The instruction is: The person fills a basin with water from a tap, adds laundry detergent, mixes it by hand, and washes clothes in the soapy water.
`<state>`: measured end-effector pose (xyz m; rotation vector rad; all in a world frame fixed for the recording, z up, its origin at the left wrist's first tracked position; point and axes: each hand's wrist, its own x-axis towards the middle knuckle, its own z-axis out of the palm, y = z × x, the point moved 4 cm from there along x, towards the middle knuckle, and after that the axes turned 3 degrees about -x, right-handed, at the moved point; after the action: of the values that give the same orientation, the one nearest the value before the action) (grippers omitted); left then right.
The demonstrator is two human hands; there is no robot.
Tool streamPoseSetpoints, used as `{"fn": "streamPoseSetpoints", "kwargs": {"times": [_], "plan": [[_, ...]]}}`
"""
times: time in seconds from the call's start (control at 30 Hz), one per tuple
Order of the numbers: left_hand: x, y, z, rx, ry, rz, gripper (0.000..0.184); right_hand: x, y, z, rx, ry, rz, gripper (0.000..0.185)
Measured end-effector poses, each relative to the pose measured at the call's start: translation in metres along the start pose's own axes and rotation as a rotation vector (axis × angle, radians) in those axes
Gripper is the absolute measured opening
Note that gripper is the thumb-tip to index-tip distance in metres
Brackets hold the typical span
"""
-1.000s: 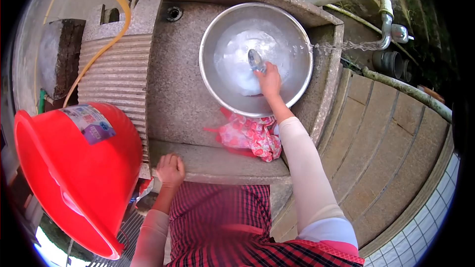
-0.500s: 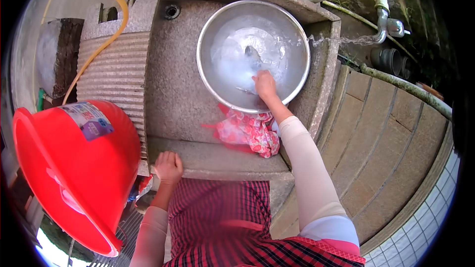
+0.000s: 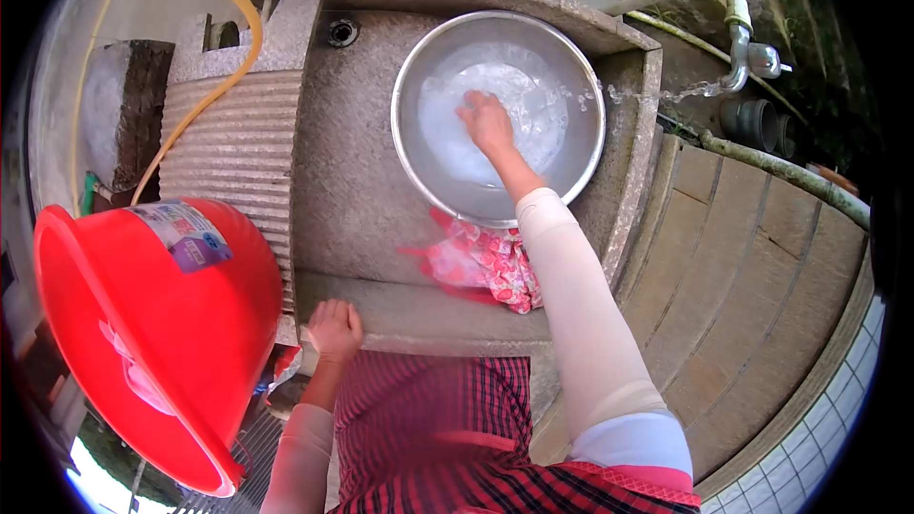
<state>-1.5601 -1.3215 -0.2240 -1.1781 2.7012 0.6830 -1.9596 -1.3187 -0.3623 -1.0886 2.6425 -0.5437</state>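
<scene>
Cloudy water stands in a round metal basin [image 3: 430,186] in the stone sink. My right hand [image 3: 487,124] is over the middle of the basin, at the water, its fingers partly spread and smeared by motion; no object shows in it. A stream of water from the tap [image 3: 738,71] falls into the basin from the right. Below the basin lies a red and white patterned cloth [image 3: 490,266], partly behind my right sleeve. My left hand [image 3: 335,326] rests with curled fingers on the sink's front edge, with nothing visible in it.
A large red tub [image 3: 190,305] is tilted at the left, beside the ridged washboard [image 3: 228,143]. A yellow hose [image 3: 241,57] runs down over the washboard's left part. The drain fitting [image 3: 343,33] is at the sink's upper left. Stone slabs [image 3: 733,257] lie on the right.
My right hand has moved up and left in the basin, and its fingers have spread. The clear object it held a second ago no longer shows. My left hand stays on the edge.
</scene>
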Motion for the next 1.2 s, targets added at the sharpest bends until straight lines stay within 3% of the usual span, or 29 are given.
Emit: {"fn": "streamPoseSetpoints", "kwargs": {"times": [0.13, 0.27, 0.33, 0.43, 0.53, 0.67, 0.8, 0.87, 0.93, 1.0, 1.1, 1.2], "plan": [[0.0, 0.0, 0.001, 0.004, -0.009, 0.007, 0.016, -0.043, -0.018, 0.044, -0.055, -0.084, -0.157, 0.008], [0.0, 0.0, 0.001, 0.001, 0.009, 0.02, 0.016, -0.078, 0.037, 0.017, -0.054, -0.367, -0.184, 0.014], [0.0, 0.0, 0.001, 0.001, 0.02, 0.021, 0.016, -0.072, 0.065, -0.007, 0.046, -0.274, -0.166, 0.018], [-0.004, -0.001, 0.004, 0.009, 0.035, 0.025, 0.016, -0.055, 0.063, -0.043, -0.1, 0.021, 0.069, 0.018], [-0.003, -0.001, 0.002, 0.016, 0.037, 0.029, 0.016, -0.086, 0.045, 0.014, -0.151, 0.163, -0.031, 0.015], [0.004, 0.01, -0.005, 0.021, 0.002, 0.01, 0.016, -0.063, 0.0, 0.038, 0.039, -0.253, -0.02, 0.019], [0.007, 0.016, -0.01, 0.014, 0.001, 0.005, 0.016, 0.023, -0.012, 0.03, 0.248, -0.003, -0.169, 0.022], [0.005, 0.015, -0.009, 0.021, -0.006, 0.003, 0.015, 0.036, -0.026, 0.018, 0.163, -0.012, -0.133, 0.022], [0.0, 0.007, -0.002, 0.018, -0.015, 0.001, 0.015, 0.023, -0.044, 0.012, -0.131, -0.118, -0.109, 0.022], [-0.003, 0.0, 0.002, 0.02, -0.016, -0.004, 0.014, -0.011, -0.022, 0.055, -0.203, -0.159, -0.189, 0.02], [0.001, 0.005, -0.002, 0.021, 0.002, -0.007, 0.014, -0.046, 0.021, 0.038, -0.23, -0.443, -0.355, 0.02], [0.0, 0.007, -0.004, 0.021, 0.017, -0.014, 0.014, -0.038, 0.05, -0.002, -0.206, -0.345, -0.224, 0.025]]}}
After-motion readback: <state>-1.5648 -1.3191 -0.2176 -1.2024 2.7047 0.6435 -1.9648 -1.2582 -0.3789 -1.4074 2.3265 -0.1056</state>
